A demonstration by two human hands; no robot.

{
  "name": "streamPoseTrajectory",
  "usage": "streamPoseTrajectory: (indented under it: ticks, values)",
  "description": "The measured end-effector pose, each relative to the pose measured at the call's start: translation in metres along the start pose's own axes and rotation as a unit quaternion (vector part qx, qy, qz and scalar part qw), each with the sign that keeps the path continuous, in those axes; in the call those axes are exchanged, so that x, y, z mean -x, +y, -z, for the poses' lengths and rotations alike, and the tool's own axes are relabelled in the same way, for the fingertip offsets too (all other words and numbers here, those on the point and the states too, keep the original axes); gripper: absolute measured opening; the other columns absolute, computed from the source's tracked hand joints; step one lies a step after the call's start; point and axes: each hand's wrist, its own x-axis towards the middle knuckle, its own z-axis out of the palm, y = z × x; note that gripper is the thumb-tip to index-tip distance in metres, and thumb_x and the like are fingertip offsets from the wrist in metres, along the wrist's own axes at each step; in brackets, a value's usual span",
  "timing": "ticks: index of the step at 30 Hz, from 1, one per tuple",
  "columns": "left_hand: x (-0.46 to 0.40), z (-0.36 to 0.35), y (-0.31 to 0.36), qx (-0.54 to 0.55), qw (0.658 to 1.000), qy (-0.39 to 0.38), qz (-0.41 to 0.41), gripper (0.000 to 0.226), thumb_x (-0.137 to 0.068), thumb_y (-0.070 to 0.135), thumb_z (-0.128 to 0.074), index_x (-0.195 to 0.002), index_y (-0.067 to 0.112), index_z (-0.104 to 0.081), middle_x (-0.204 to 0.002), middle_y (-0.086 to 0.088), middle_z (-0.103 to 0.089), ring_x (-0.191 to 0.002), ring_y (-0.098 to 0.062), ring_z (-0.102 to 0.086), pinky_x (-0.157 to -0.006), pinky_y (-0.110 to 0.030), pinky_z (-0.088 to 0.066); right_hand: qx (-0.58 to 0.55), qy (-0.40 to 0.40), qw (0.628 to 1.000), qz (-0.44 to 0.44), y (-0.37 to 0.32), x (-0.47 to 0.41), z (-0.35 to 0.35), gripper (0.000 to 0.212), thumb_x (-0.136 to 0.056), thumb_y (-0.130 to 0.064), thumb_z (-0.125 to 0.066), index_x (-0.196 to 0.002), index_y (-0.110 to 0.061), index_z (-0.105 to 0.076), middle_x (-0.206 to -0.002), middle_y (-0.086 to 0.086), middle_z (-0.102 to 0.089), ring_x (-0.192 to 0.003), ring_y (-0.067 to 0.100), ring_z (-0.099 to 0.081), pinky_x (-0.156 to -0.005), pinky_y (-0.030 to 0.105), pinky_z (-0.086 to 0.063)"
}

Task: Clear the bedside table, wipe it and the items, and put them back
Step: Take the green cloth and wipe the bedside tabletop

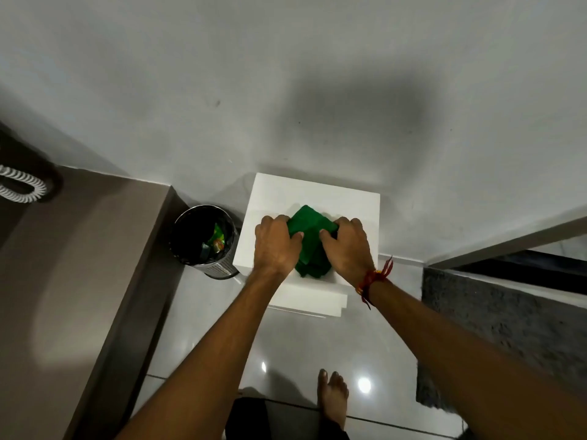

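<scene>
Hands, left and right, grip a crumpled green cloth atop a glossy white square bedside table.

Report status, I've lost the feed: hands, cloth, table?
Left hand and right hand both gripping the green cloth. Cloth bunched on the white bedside table. No items on top; nothing in the way.

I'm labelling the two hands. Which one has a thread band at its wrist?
The right hand, on the right side of the green cloth, has a red thread tied at its wrist; the left hand has a bare wrist.
</scene>
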Motion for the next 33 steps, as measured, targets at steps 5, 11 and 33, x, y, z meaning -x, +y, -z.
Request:
streamPoseTrajectory:
  ticks: [5, 11, 33]
  values:
    - [-0.004, 0.026, -0.017, 0.132, 0.989, 0.061, 0.027, 0.031, -0.090, 0.017, -0.075, -0.120, 0.008, -0.072, -0.117, -0.011, -0.069, -0.102, -0.026, -0.070, -0.091, -0.042, -0.061, -0.085, -0.002, 0.996, 0.021, -0.026, -0.011, -0.011, 0.021, -0.087, -0.021, -0.064, -0.071, -0.010, -0.060, -0.079, 0.001, -0.054, -0.069, 0.012, -0.053, -0.056, 0.019, -0.036]
    - [-0.005, 0.092, -0.083, 0.232, 0.952, 0.188, 0.065, 0.038, -0.087, 0.018, -0.080, -0.123, 0.010, -0.069, -0.118, -0.003, -0.065, -0.102, -0.013, -0.066, -0.075, -0.007, -0.052, -0.115, -0.049, 0.987, 0.106, -0.105, -0.010, -0.074, 0.011, -0.091, -0.024, -0.061, -0.098, -0.016, -0.059, -0.082, -0.008, -0.064, -0.072, 0.005, -0.061, -0.057, 0.015, -0.044]
    - [0.225, 0.172, -0.568, 0.526, 0.557, 0.520, 0.377, 0.041, -0.081, -0.022, -0.064, -0.113, 0.003, -0.061, -0.097, -0.014, -0.071, -0.088, -0.027, -0.067, -0.069, -0.022, -0.060, 0.142, -0.485, 0.788, 0.352, -0.262, 0.231, -0.560, 0.025, -0.091, -0.012, -0.070, -0.114, -0.013, -0.061, -0.113, 0.014, -0.068, -0.102, 0.031, -0.066, -0.087, 0.040, -0.057]
